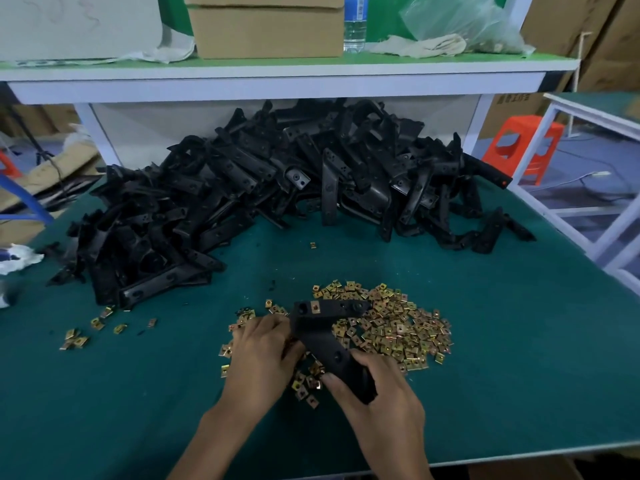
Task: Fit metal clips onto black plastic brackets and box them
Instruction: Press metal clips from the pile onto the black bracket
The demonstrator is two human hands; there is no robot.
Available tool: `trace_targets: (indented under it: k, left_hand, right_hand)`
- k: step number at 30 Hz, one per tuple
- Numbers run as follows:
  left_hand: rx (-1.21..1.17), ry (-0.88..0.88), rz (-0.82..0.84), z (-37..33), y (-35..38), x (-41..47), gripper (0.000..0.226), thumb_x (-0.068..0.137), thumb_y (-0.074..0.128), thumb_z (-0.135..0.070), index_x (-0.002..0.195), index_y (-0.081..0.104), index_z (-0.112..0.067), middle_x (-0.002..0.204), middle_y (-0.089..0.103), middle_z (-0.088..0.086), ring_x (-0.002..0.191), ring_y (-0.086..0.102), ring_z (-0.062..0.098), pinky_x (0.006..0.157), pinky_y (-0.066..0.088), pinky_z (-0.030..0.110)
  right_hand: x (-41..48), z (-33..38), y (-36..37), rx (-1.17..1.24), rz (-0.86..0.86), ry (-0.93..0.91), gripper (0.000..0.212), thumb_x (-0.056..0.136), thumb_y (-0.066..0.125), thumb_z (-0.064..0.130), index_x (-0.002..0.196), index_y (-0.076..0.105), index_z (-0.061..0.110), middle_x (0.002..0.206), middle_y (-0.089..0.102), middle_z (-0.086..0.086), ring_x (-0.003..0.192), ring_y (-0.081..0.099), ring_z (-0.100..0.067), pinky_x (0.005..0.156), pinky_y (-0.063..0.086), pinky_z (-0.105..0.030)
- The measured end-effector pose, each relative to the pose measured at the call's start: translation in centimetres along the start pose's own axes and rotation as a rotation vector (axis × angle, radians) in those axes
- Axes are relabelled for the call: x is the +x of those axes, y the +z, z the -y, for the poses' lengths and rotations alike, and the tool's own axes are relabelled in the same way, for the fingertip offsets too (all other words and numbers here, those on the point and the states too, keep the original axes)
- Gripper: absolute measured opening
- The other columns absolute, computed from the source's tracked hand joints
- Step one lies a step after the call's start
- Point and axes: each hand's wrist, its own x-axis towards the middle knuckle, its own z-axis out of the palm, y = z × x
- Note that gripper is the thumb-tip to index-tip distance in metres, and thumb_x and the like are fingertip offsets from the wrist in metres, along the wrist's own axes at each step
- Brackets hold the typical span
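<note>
A black plastic bracket (323,327) is held over a heap of gold metal clips (391,327) on the green table (121,393). One clip (314,307) sits fitted on the bracket's far arm. My right hand (377,393) grips the bracket's near end. My left hand (261,355) lies palm down against the bracket's left side, fingers among the clips; what the fingers hold is hidden. A large pile of black brackets (270,188) fills the back of the table.
A few stray clips (93,330) lie at the left. A white shelf (277,81) above the pile carries a cardboard box (266,27), a water bottle (355,22) and a plastic bag (464,22). An orange stool (523,147) stands at the right.
</note>
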Motion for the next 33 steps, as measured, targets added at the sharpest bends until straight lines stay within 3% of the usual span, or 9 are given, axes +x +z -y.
trace_targets:
  k: [6,9,13,15,20,23,28,31,33]
  left_hand:
    - [-0.062,-0.044,-0.027,-0.4,-0.7,-0.2,0.007,0.089,0.067,-0.019,0.095,0.071,-0.019,0.093,0.068,-0.006,0.094,0.059,0.024,0.089,0.039,0.04]
    - [-0.143,-0.092,-0.067,-0.5,-1.0,-0.2,0.012,0.09,0.066,-0.016,0.101,0.07,-0.019,0.09,0.068,-0.005,0.09,0.059,0.023,0.088,0.043,0.042]
    - [-0.343,-0.177,-0.103,-0.5,-1.1,-0.2,0.011,0.099,0.054,-0.022,0.102,0.06,-0.031,0.083,0.067,-0.016,0.08,0.061,0.001,0.064,0.043,0.016]
    - [-0.403,-0.218,-0.081,-0.4,-1.1,-0.1,0.013,0.104,0.048,-0.027,0.106,0.056,-0.037,0.081,0.068,-0.015,0.078,0.062,-0.004,0.06,0.041,0.012]
    - [-0.479,-0.241,-0.097,0.0,-1.5,0.0,0.024,0.106,0.042,-0.037,0.109,0.066,-0.035,0.074,0.069,-0.012,0.073,0.064,0.002,0.067,0.049,0.026]
    - [-0.539,-0.261,-0.095,0.1,-1.8,0.0,0.017,0.104,0.049,-0.035,0.102,0.067,-0.039,0.075,0.071,-0.017,0.069,0.065,-0.001,0.061,0.045,0.017]
    - [-0.767,-0.325,0.039,0.0,-2.4,-0.1,0.022,0.098,0.064,-0.019,0.111,0.066,-0.036,0.092,0.077,-0.013,0.09,0.07,0.0,0.085,0.052,0.03]
    - [-0.789,-0.278,0.085,-0.5,-2.9,-0.6,0.021,0.099,0.062,-0.021,0.112,0.064,-0.038,0.092,0.078,-0.01,0.092,0.071,0.002,0.088,0.052,0.031]
    - [-0.8,-0.234,0.098,-1.0,-3.1,-0.8,0.018,0.1,0.06,-0.026,0.109,0.07,-0.038,0.097,0.076,-0.012,0.095,0.07,0.002,0.087,0.052,0.028]
  right_hand:
    - [0.0,0.1,-0.1,0.005,-0.003,0.0,0.047,0.069,0.067,0.076,0.108,0.065,0.048,0.098,0.056,0.028,0.09,0.058,0.001,0.067,0.043,-0.018]
    - [0.0,0.2,-0.2,0.01,-0.003,-0.012,0.055,0.069,0.059,0.081,0.11,0.066,0.046,0.099,0.057,0.027,0.09,0.059,0.0,0.07,0.048,-0.023]
    - [0.0,0.2,-0.2,0.003,-0.021,-0.012,0.05,0.071,0.066,0.076,0.109,0.067,0.045,0.099,0.057,0.027,0.089,0.059,0.0,0.069,0.051,-0.025]
    - [0.0,0.2,-0.2,0.001,-0.019,-0.008,0.049,0.071,0.065,0.077,0.109,0.066,0.046,0.099,0.056,0.028,0.09,0.058,0.0,0.068,0.048,-0.022]
    - [0.1,0.3,-0.2,0.008,0.0,0.009,0.053,0.069,0.058,0.083,0.109,0.063,0.049,0.099,0.054,0.03,0.09,0.058,0.0,0.067,0.045,-0.021]
    - [0.1,0.2,-0.2,0.006,-0.012,0.008,0.05,0.069,0.063,0.08,0.109,0.061,0.049,0.101,0.054,0.03,0.087,0.058,-0.001,0.065,0.044,-0.021]
    - [0.1,0.4,-0.2,0.018,-0.022,0.007,0.052,0.071,0.054,0.084,0.107,0.063,0.048,0.096,0.055,0.03,0.086,0.058,0.0,0.067,0.046,-0.024]
    - [0.2,0.7,-0.5,0.063,0.062,0.041,0.059,0.07,0.034,0.097,0.102,0.052,0.051,0.095,0.055,0.029,0.086,0.056,0.002,0.07,0.043,-0.022]
    - [0.7,1.4,-0.7,0.133,0.115,0.091,0.064,0.063,0.039,0.101,0.095,0.052,0.048,0.088,0.059,0.02,0.084,0.056,0.002,0.069,0.044,-0.02]
